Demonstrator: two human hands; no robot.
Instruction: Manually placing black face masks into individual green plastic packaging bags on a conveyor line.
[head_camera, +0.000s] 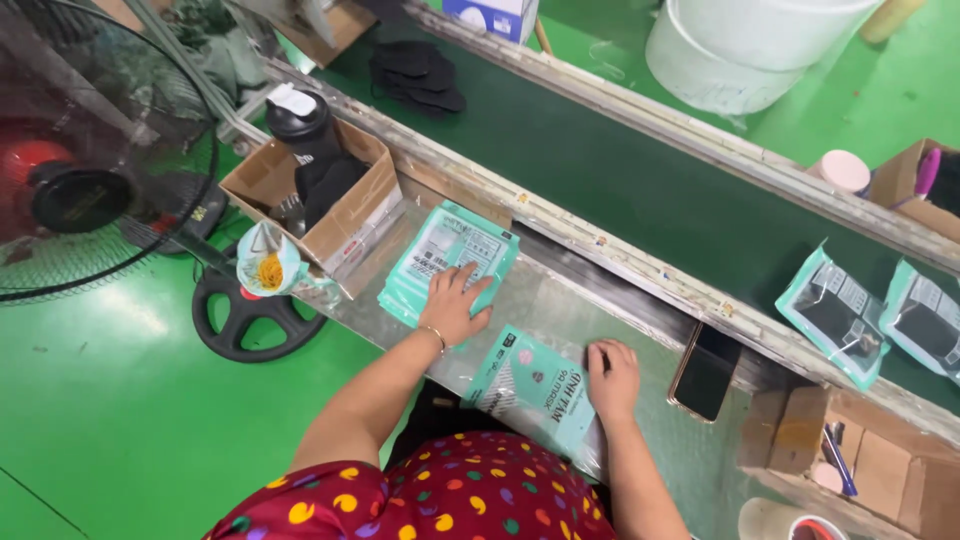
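Note:
My left hand (455, 305) rests flat on a stack of teal packages (445, 255) lying on the metal work shelf (640, 330) in front of me. My right hand (612, 378) presses its fingers on the right edge of a single teal package (535, 388) that lies near my body, printed side up. Neither hand has lifted anything; both touch their packages from above.
A dark phone (706, 371) lies right of my right hand. A green conveyor belt (620, 190) runs behind the shelf, carrying two filled teal packages (835, 312) and black items (418, 75). A cardboard box (330, 190) sits left; a floor fan (90, 160) stands farther left.

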